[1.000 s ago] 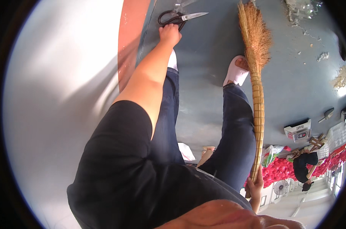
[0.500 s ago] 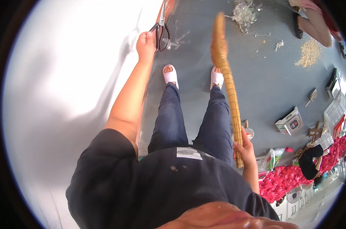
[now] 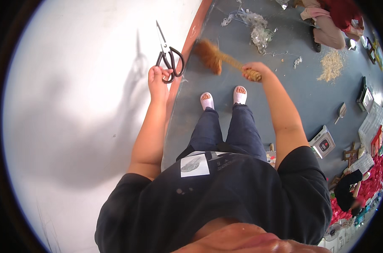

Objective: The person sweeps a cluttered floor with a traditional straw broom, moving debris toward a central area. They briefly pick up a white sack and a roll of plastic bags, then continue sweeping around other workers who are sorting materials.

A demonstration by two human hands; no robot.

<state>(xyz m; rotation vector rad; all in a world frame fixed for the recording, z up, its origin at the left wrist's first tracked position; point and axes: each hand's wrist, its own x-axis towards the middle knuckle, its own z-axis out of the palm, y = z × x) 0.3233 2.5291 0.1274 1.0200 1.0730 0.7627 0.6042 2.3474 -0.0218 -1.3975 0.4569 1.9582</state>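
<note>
My left hand (image 3: 158, 80) is closed on one handle loop of a pair of scissors (image 3: 167, 52) with black handles and metal blades. The blades point away from me, close to the white wall (image 3: 94, 84). Out in front on the right, my right hand (image 3: 256, 71) grips the wrapped, straw-coloured handle end of a broom (image 3: 227, 59). Its brown bristle head, slightly blurred, points left to the foot of the wall. Whether the bristles touch the floor I cannot tell.
Tangled clear plastic scraps (image 3: 259, 31) and a pile of pale crumbs (image 3: 331, 65) lie on the grey floor (image 3: 280, 101). A person (image 3: 330, 29) crouches at the far right. Lower right are a scoop (image 3: 341, 110), a scale (image 3: 323, 142), red bags (image 3: 375, 175) and another person (image 3: 347, 192).
My right hand has swung forward, and the broom now points left toward the wall instead of straight ahead. The scissors have shifted slightly left and nearer me, still in my left hand.
</note>
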